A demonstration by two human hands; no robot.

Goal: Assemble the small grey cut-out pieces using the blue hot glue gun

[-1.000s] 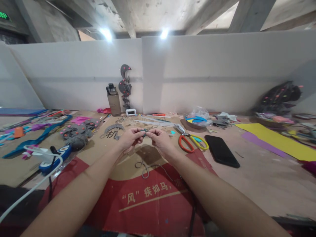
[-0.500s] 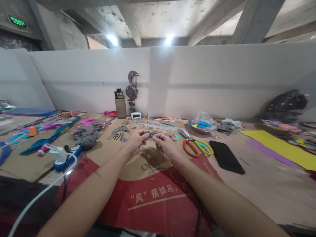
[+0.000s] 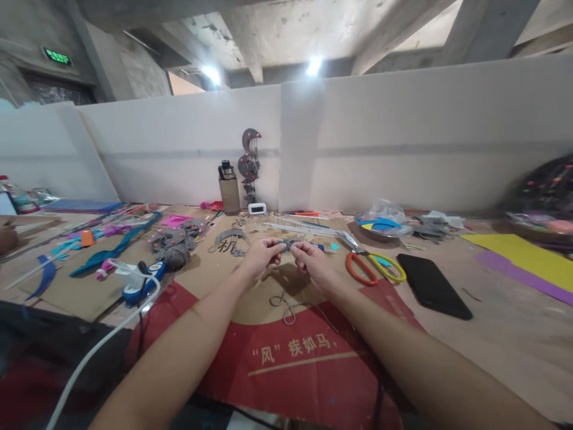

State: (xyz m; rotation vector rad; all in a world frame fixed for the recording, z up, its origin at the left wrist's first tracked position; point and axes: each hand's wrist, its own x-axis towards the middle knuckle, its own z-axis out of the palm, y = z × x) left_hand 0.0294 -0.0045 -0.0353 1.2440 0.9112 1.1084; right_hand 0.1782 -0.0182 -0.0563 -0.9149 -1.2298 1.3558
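Observation:
My left hand (image 3: 264, 255) and my right hand (image 3: 313, 261) meet over the cardboard sheet (image 3: 250, 310). Thumb and fingertips of each pinch a small grey-teal piece (image 3: 287, 243) from either side. It is too small for me to name its kind. Below the hands a thin grey cord (image 3: 289, 313) lies in loops on the cardboard; whether it joins the piece I cannot tell. Just behind my left hand rests a grey curved cutout (image 3: 233, 234). Scissors (image 3: 362, 272) with one red and one yellow handle lie right of my right hand.
A black phone (image 3: 433, 286) lies at the right, near yellow sheet material (image 3: 523, 257). At the left are a blue-and-white device (image 3: 144, 283) with a white cable and a grey pink-dotted piece (image 3: 178, 242). A bottle (image 3: 230, 194) stands against the white partition (image 3: 380, 131).
The camera view has turned a little left, so everything sits further right in the picture. Both hands keep their pinch on the small piece with little visible movement.

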